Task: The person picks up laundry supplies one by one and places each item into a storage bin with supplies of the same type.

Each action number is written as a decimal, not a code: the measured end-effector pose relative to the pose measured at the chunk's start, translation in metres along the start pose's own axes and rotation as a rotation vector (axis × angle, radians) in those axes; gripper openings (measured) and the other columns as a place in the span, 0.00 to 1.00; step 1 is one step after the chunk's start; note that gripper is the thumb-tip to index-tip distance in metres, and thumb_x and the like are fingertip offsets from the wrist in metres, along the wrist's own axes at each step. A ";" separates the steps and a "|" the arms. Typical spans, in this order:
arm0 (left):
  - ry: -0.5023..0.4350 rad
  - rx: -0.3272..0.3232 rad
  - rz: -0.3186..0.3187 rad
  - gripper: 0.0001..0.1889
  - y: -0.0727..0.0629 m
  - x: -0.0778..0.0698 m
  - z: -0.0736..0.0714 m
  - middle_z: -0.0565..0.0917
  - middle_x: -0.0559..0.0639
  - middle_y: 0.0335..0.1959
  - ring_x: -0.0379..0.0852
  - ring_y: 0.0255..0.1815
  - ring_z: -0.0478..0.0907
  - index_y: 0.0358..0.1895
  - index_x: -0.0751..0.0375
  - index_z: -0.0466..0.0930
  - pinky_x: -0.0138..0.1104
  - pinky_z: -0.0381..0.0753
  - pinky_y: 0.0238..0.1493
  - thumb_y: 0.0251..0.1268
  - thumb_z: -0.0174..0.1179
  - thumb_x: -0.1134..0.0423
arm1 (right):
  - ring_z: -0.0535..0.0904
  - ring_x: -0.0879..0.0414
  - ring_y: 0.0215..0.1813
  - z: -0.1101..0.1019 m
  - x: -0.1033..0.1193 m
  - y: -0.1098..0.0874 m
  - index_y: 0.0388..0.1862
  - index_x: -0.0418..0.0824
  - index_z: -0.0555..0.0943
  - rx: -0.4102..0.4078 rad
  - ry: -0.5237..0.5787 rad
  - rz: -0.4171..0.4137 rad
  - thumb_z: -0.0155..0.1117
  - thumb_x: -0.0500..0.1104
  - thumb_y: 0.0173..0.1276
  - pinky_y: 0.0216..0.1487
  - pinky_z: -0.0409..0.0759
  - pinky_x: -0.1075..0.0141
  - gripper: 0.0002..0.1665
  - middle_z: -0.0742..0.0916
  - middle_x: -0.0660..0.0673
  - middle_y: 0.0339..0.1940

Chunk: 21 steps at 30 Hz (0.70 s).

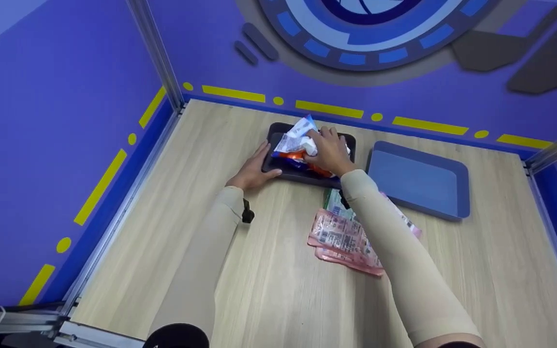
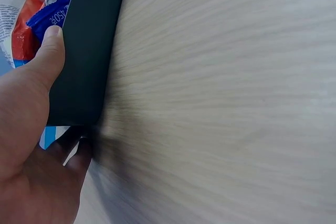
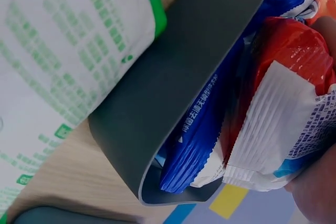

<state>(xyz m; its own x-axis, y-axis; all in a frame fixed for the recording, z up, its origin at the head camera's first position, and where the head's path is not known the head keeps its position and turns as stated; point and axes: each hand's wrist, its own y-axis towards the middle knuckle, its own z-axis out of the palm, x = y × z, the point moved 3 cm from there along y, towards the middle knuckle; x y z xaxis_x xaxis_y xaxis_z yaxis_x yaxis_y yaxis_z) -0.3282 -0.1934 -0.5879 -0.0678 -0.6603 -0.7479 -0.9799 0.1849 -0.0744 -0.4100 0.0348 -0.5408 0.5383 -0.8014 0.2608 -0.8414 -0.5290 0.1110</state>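
A dark rectangular tray [image 1: 302,178] stands near the back wall in the head view. My left hand [image 1: 255,170] holds its left near corner, the thumb at the near wall's rim and the fingers around the left side. Over the tray, my right hand [image 1: 330,151] grips a white, orange and blue plastic packet [image 1: 295,141]. That packet's white crimped end [image 3: 270,121] fills much of the right wrist view. Beside it in the tray lies a blue packet end [image 3: 197,140] with white print. The right hand hides part of the tray's contents.
A blue-grey tray [image 1: 416,176] stands to the right. In front of the trays, pink printed packets [image 1: 339,234] lie overlapping on the wooden table [image 1: 269,280], with a green-and-white packet [image 1: 336,205] behind them, partly under the right forearm. Purple walls [image 1: 80,121] rise around the table.
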 end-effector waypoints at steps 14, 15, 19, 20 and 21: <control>-0.005 -0.001 -0.004 0.49 0.001 0.002 0.001 0.42 0.52 0.86 0.53 0.85 0.42 0.84 0.61 0.42 0.42 0.46 0.82 0.72 0.64 0.49 | 0.67 0.38 0.67 0.004 -0.001 -0.001 0.73 0.50 0.71 0.032 -0.034 0.014 0.71 0.64 0.65 0.70 0.64 0.32 0.42 0.75 0.36 0.69; -0.006 0.002 -0.008 0.49 0.001 0.002 0.001 0.41 0.52 0.86 0.52 0.85 0.42 0.84 0.61 0.42 0.42 0.46 0.82 0.72 0.64 0.50 | 0.67 0.38 0.67 0.004 -0.001 -0.001 0.73 0.50 0.71 0.034 -0.036 0.014 0.71 0.64 0.65 0.70 0.64 0.32 0.42 0.74 0.35 0.69; 0.002 0.008 -0.012 0.49 0.001 0.002 0.001 0.41 0.51 0.86 0.52 0.85 0.43 0.84 0.60 0.42 0.42 0.47 0.82 0.72 0.64 0.49 | 0.66 0.37 0.69 0.004 -0.001 -0.002 0.73 0.50 0.71 0.038 -0.041 0.015 0.71 0.64 0.65 0.71 0.63 0.31 0.43 0.74 0.35 0.71; 0.005 0.006 -0.007 0.49 0.001 0.002 0.001 0.41 0.51 0.86 0.52 0.85 0.43 0.84 0.61 0.42 0.42 0.47 0.82 0.72 0.65 0.49 | 0.66 0.37 0.69 0.004 -0.001 -0.003 0.73 0.50 0.70 0.038 -0.043 0.014 0.71 0.64 0.65 0.71 0.63 0.31 0.43 0.74 0.35 0.71; 0.009 0.004 -0.001 0.49 0.001 0.002 0.001 0.42 0.52 0.86 0.53 0.85 0.43 0.84 0.62 0.42 0.42 0.47 0.82 0.72 0.65 0.49 | 0.66 0.37 0.69 0.004 -0.001 -0.003 0.73 0.49 0.70 0.035 -0.047 0.013 0.71 0.64 0.65 0.71 0.63 0.31 0.43 0.74 0.35 0.71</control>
<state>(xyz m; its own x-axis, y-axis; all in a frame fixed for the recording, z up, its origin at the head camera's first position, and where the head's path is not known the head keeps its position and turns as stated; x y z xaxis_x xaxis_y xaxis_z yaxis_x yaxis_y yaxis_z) -0.3294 -0.1937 -0.5897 -0.0688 -0.6671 -0.7417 -0.9793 0.1872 -0.0775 -0.4078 0.0359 -0.5451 0.5300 -0.8199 0.2165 -0.8463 -0.5275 0.0739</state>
